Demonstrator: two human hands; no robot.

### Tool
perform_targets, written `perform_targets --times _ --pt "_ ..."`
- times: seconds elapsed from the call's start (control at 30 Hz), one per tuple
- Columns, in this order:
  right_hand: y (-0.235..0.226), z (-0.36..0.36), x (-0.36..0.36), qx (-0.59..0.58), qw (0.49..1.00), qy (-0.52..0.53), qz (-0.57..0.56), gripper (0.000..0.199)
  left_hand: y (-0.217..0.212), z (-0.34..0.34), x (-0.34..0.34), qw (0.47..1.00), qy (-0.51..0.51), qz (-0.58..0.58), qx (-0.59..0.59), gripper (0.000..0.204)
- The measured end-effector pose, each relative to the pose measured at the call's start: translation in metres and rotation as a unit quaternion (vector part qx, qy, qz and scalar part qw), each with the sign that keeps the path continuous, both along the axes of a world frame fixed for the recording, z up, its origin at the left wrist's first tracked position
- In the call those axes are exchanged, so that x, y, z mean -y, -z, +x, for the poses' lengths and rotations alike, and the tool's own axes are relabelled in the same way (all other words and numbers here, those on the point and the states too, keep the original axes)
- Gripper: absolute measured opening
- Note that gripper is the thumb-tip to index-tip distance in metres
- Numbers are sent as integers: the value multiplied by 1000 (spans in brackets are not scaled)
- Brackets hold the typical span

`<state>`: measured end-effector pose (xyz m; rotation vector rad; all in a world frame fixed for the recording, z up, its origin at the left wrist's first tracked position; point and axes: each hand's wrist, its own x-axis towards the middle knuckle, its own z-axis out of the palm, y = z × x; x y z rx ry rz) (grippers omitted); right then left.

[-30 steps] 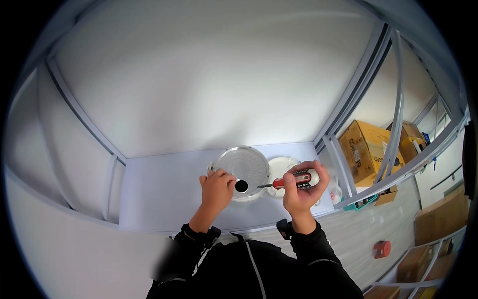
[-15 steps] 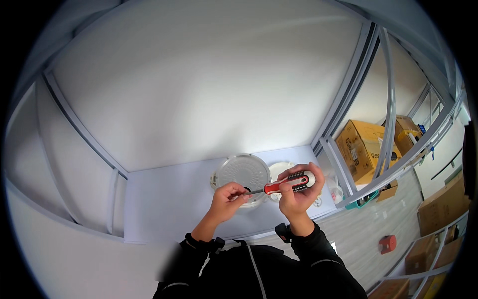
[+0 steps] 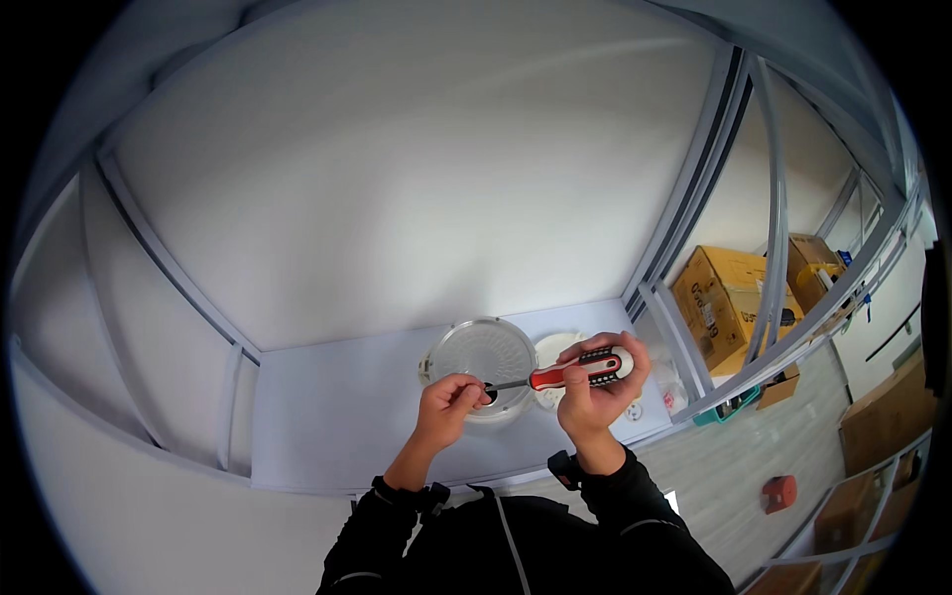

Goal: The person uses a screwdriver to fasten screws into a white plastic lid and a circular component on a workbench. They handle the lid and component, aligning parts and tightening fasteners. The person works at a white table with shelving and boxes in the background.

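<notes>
My right hand (image 3: pixel 597 409) is wrapped round the red, black and white handle of a screwdriver (image 3: pixel 555 378). Its metal shaft points left, held roughly level. At the tip end my left hand (image 3: pixel 442 412) is closed in a pinch. Something small and dark shows by those fingertips, too small to name. Beneath both hands, a round, pale, ribbed fixture (image 3: pixel 481 347) with a clear-looking face and a rim lies on the white tabletop (image 3: pixel 327 426). A smaller white round part (image 3: pixel 557 349) sits to its right, partly covered by my right hand.
A small round white piece (image 3: pixel 634 410) and a clear plastic bag (image 3: pixel 669 382) lie at the table's right end. Grey frame posts (image 3: pixel 684 198) flank the tall white back panel. Beyond them on the right are cardboard boxes (image 3: pixel 729 297), a teal bin (image 3: pixel 729 407) and a red stool (image 3: pixel 779 493).
The view has shifted slightly. Both hands keep their grips, and the screwdriver shaft stays at my left fingertips with a little more of it showing.
</notes>
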<state>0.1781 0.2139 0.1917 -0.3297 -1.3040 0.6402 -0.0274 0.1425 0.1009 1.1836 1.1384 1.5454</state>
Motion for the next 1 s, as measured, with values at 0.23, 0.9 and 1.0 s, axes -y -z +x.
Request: perform_targets --times 0.23,0.9,1.0 --pt "5 13 -10 -9 999 -40 6 73 6 15 -5 998 11 38 58 11" --pt "17 58 -36 -26 987 -162 1 72 29 77 -2 985 -82 81 124 14" --pt "13 65 -38 -22 974 -216 -59 75 28 82 0 986 -94 91 102 15"
